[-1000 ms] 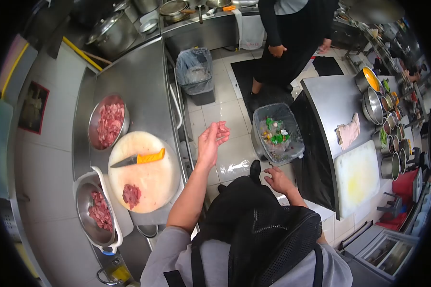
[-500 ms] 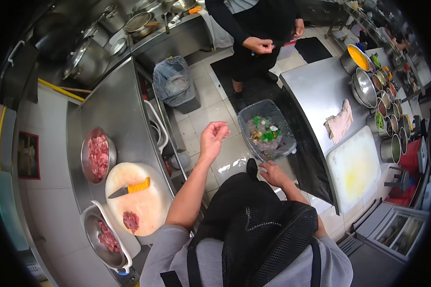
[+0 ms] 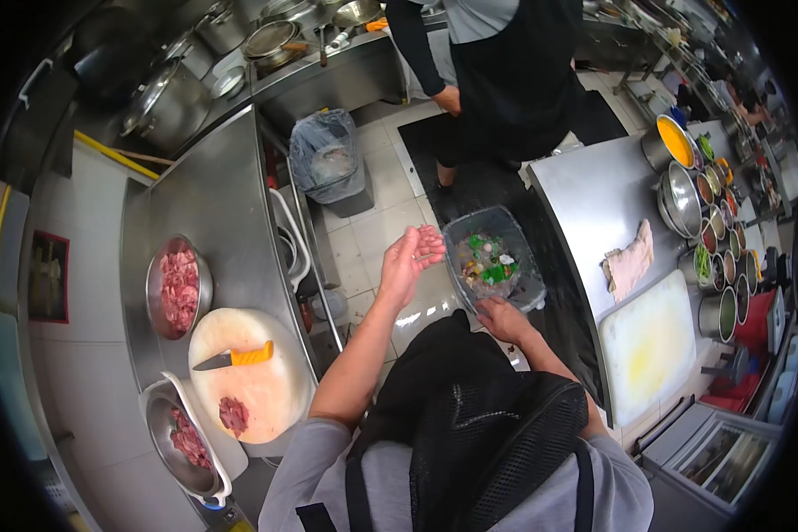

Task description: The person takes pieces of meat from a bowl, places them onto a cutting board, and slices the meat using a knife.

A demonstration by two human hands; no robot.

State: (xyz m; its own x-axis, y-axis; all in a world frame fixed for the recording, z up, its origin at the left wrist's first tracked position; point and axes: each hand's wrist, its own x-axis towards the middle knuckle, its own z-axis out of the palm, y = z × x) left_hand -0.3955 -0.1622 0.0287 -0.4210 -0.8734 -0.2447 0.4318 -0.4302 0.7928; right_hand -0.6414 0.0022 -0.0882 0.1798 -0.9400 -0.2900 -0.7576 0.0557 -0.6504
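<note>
My left hand [image 3: 408, 262] is raised beside the near bin's left edge, palm turned inward and fingers apart, with nothing clearly held. My right hand [image 3: 504, 321] is at the near rim of the lined bin [image 3: 541, 285], its fingers closed at that edge and the fingertips partly hidden. Green and white scraps [image 3: 494, 268] lie in this bin. On the left counter, a yellow-handled knife [image 3: 251, 355] rests on the round cutting board [image 3: 270, 390], above a small pile of meat [image 3: 233, 415]. Neither hand touches them.
Meat fills a steel bowl [image 3: 181, 288] and partly fills another [image 3: 186, 441] on the left. A second lined bin [image 3: 328, 168] stands ahead. Another person [image 3: 519, 80] stands beyond the bins. The right counter [image 3: 576, 208] holds a white board [image 3: 649, 346], a pale piece [image 3: 629, 262] and several containers.
My right hand has moved up to the near bin's rim. My left hand's fingers have spread. The other person has turned and shifted, one arm now lowered. The camera view has shifted.
</note>
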